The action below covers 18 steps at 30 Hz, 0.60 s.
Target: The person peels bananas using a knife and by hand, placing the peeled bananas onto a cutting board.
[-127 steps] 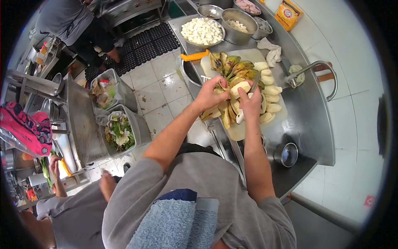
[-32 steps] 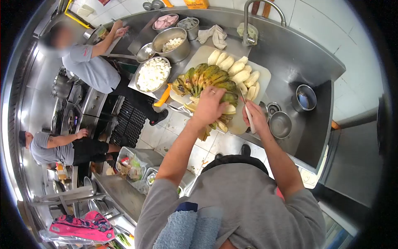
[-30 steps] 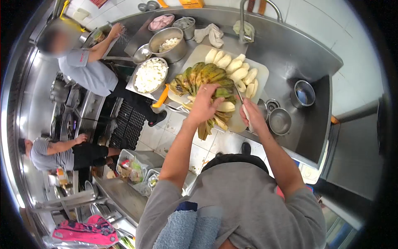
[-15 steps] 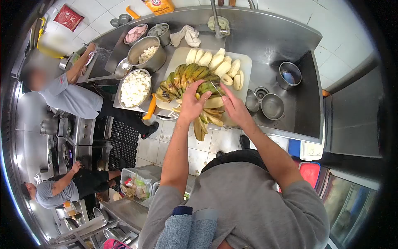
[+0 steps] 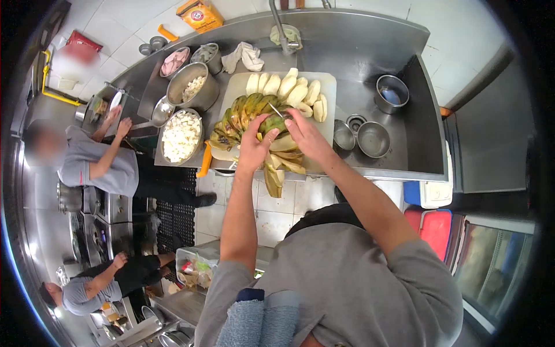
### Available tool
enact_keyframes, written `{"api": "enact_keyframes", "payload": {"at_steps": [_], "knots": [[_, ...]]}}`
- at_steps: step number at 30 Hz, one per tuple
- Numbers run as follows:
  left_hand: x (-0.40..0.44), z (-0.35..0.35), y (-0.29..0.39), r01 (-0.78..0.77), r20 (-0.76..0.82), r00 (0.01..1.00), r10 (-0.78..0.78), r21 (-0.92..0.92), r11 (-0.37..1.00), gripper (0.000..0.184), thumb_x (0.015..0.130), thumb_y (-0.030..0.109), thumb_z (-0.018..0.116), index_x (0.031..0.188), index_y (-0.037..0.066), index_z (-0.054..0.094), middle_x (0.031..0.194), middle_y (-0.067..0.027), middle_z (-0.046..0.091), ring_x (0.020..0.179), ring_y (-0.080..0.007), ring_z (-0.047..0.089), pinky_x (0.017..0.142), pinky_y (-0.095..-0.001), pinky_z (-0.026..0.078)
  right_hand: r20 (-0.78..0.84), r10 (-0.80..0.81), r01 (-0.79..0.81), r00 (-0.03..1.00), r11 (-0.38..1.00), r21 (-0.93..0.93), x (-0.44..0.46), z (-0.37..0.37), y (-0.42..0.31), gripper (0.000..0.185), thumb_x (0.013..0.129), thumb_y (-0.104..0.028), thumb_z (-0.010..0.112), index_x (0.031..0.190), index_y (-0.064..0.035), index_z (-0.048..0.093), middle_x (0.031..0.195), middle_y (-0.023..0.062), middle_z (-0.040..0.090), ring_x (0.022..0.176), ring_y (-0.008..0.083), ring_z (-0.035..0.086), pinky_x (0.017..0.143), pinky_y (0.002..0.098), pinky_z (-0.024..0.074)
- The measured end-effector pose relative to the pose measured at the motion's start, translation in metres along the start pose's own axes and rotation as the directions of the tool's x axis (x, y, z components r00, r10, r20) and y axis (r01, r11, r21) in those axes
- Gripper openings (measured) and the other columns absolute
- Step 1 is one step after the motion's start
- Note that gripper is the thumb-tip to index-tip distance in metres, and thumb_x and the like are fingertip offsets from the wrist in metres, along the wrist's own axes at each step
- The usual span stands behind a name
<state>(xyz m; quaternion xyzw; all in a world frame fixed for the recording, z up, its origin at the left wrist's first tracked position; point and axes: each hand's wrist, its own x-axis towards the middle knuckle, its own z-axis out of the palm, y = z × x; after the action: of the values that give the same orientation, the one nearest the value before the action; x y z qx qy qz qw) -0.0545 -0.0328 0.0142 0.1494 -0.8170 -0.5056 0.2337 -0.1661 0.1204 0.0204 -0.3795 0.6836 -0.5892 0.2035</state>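
My left hand (image 5: 254,147) is wrapped round a green plantain (image 5: 273,123) above the white cutting board (image 5: 232,92). In my right hand (image 5: 308,137) is a small knife, its thin blade (image 5: 276,110) lying over that plantain; the handle is hidden by my fingers. Just beyond my hands lies a bunch of unpeeled green-brown plantains (image 5: 245,109). Peeled pale plantains (image 5: 287,87) line the back and right of the board. Plantain peels (image 5: 273,179) hang over the counter's front edge below my hands.
Left of the board stand a bowl of white cubes (image 5: 181,136), a large pot (image 5: 209,95) and an orange handle (image 5: 204,161). On the right the sink (image 5: 370,81) holds metal bowls (image 5: 373,140). Two people work at the left, one (image 5: 98,156) beside the counter.
My view has shifted slightly, so the counter appears further left. The knife blade now points up and left across the plantain. The nearer co-worker's arms have moved.
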Motion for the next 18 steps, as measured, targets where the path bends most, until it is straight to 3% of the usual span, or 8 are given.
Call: {"api": "enact_keyframes", "payload": {"at_steps": [1,4,7,11,14,17,18], "knots": [[-0.001,0.0,0.001,0.001,0.008,1.0,-0.001,0.01,1.0,0.043,0.09,0.013,0.071,0.128,-0.002,0.056,0.112,-0.0091,0.065,0.103,-0.0164,0.058,0.093,-0.0301,0.046,0.014,-0.072,0.072,0.997,0.997,-0.002,-0.001,-0.001,0.007,0.038,0.103,-0.029,0.046,0.134,-0.0046,0.045,0.094,0.0236,0.063,0.09,0.0403,0.064,0.078,0.0441,0.0479],[-0.003,0.0,0.007,-0.063,0.031,0.998,0.061,0.069,0.996,0.043,0.09,0.013,0.071,0.127,-0.001,0.056,0.114,-0.0076,0.064,0.103,-0.0155,0.058,0.093,-0.03,0.046,0.105,0.149,-0.166,0.983,0.971,0.172,-0.023,-0.015,0.006,0.045,0.101,-0.028,0.051,0.139,-0.0038,0.045,0.085,0.0119,0.061,0.076,0.0218,0.062,0.071,0.0349,0.0477],[-0.002,0.001,-0.001,-0.031,0.031,0.999,0.029,0.057,0.998,0.042,0.09,0.014,0.072,0.126,0.0,0.056,0.115,-0.008,0.063,0.104,-0.0161,0.057,0.094,-0.03,0.046,0.18,0.224,-0.262,0.958,0.937,0.23,-0.034,-0.04,0.008,0.048,0.098,-0.026,0.058,0.139,-0.0022,0.049,0.079,0.0035,0.055,0.068,0.0093,0.053,0.067,0.0283,0.045],[-0.002,0.003,0.008,0.044,0.021,0.999,-0.044,0.031,0.999,0.045,0.084,0.01,0.076,0.124,0.001,0.058,0.117,-0.0143,0.063,0.107,-0.0244,0.06,0.095,-0.0337,0.046,0.233,0.15,-0.207,0.961,0.948,0.242,0.004,-0.048,0.0,0.041,0.094,-0.023,0.065,0.128,-0.0006,0.059,0.083,0.0052,0.062,0.073,0.0101,0.059,0.072,0.0289,0.0483],[-0.003,0.004,0.013,0.052,0.009,0.999,-0.053,0.082,0.995,0.044,0.084,0.009,0.076,0.123,0.001,0.058,0.115,-0.0149,0.063,0.105,-0.0251,0.061,0.094,-0.0335,0.047,0.313,0.043,-0.127,0.949,0.959,0.255,0.03,-0.046,0.014,0.038,0.09,-0.021,0.069,0.122,-0.0004,0.063,0.088,0.007,0.067,0.082,0.0127,0.064,0.077,0.0302,0.0502],[-0.003,0.009,0.031,0.068,-0.021,0.998,-0.065,0.239,0.969,0.049,0.079,0.011,0.078,0.122,0.001,0.057,0.115,-0.0163,0.062,0.105,-0.0327,0.06,0.093,-0.0388,0.048,0.31,-0.111,0.031,0.944,0.968,0.251,0.047,-0.041,0.046,0.037,0.086,-0.019,0.074,0.116,-0.0003,0.066,0.093,0.0087,0.07,0.088,0.0166,0.066,0.08,0.032,0.0508],[-0.003,0.015,0.043,0.038,-0.057,0.998,-0.013,0.451,0.892,0.052,0.077,0.012,0.079,0.122,0.001,0.057,0.116,-0.0172,0.061,0.105,-0.0354,0.059,0.093,-0.0411,0.048,0.31,-0.168,0.094,0.936,0.966,0.24,0.051,-0.043,0.049,0.036,0.085,-0.019,0.075,0.114,-0.0001,0.066,0.093,0.0093,0.07,0.089,0.018,0.066,0.08,0.0327,0.0506]]}}
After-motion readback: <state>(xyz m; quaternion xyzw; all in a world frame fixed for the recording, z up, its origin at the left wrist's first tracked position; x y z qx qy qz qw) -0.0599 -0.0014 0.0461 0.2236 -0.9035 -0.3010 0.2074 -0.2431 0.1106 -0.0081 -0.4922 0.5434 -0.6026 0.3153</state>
